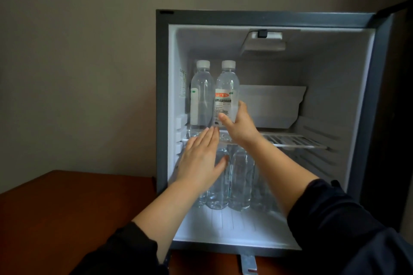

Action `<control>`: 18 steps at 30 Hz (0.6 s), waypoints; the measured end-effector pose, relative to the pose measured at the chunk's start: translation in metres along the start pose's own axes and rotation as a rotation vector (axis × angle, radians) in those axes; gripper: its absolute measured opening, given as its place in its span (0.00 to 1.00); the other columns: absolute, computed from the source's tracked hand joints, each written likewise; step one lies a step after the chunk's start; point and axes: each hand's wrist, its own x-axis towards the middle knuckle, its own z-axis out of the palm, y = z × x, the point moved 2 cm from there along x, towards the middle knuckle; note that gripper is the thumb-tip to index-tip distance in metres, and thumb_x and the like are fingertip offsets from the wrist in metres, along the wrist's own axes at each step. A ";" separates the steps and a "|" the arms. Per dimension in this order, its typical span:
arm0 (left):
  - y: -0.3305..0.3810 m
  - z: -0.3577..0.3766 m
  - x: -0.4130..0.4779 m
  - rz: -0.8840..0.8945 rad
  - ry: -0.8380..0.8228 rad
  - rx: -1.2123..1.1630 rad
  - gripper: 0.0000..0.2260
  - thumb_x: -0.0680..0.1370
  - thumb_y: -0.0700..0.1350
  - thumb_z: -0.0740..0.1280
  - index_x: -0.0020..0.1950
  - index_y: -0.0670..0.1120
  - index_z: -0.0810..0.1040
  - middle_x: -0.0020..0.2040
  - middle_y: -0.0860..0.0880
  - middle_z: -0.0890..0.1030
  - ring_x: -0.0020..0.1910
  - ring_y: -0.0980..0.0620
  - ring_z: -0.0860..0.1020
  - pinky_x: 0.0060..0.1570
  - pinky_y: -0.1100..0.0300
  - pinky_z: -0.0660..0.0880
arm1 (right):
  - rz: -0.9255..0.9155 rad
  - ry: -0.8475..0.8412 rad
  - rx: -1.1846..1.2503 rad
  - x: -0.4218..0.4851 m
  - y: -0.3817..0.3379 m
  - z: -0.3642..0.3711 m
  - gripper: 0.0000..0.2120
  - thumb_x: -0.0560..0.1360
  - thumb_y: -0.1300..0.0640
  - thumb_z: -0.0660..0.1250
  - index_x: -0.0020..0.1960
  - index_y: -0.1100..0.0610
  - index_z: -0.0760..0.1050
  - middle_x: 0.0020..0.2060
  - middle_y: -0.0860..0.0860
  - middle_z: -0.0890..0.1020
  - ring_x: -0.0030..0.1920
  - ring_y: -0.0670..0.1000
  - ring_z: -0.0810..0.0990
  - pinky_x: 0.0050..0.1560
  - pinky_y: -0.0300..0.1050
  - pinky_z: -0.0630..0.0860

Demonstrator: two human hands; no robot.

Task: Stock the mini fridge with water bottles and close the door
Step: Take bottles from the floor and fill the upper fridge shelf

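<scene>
Your right hand (239,127) covers the foot of the labelled bottle (226,87), and most of its fingers (242,105) are out of sight behind it. The label's small print is too fine to read, and so is the sticker (182,82) on the left inner wall of the fridge (162,96). Your left hand (201,163) and right forearm hide parts of the lower bottles (240,181), so you cannot count them. The open door (400,96) runs off the right edge. The metal bracket (249,263) below is cut by the bottom edge, and the worktop (67,219) by the left.
</scene>
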 end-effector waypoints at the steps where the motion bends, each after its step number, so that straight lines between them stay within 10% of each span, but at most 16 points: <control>1: 0.000 -0.002 0.000 -0.009 -0.007 -0.008 0.30 0.80 0.55 0.54 0.77 0.47 0.46 0.78 0.51 0.49 0.77 0.55 0.46 0.74 0.58 0.41 | 0.024 -0.001 -0.028 -0.002 0.000 -0.002 0.22 0.78 0.57 0.64 0.67 0.61 0.61 0.62 0.55 0.75 0.63 0.54 0.74 0.56 0.42 0.69; 11: -0.004 -0.042 -0.044 -0.063 -0.032 -0.192 0.24 0.78 0.46 0.60 0.74 0.49 0.61 0.74 0.51 0.63 0.73 0.52 0.61 0.72 0.55 0.56 | -0.165 0.146 -0.186 -0.074 -0.005 -0.006 0.13 0.77 0.60 0.65 0.61 0.59 0.74 0.58 0.54 0.77 0.57 0.49 0.74 0.56 0.37 0.67; 18: -0.029 -0.078 -0.106 -0.193 -0.272 -0.249 0.15 0.77 0.48 0.62 0.64 0.50 0.73 0.57 0.52 0.78 0.53 0.51 0.77 0.58 0.50 0.74 | -0.224 -0.078 -0.291 -0.130 -0.010 0.021 0.06 0.76 0.60 0.65 0.49 0.59 0.79 0.46 0.52 0.82 0.44 0.47 0.77 0.50 0.43 0.76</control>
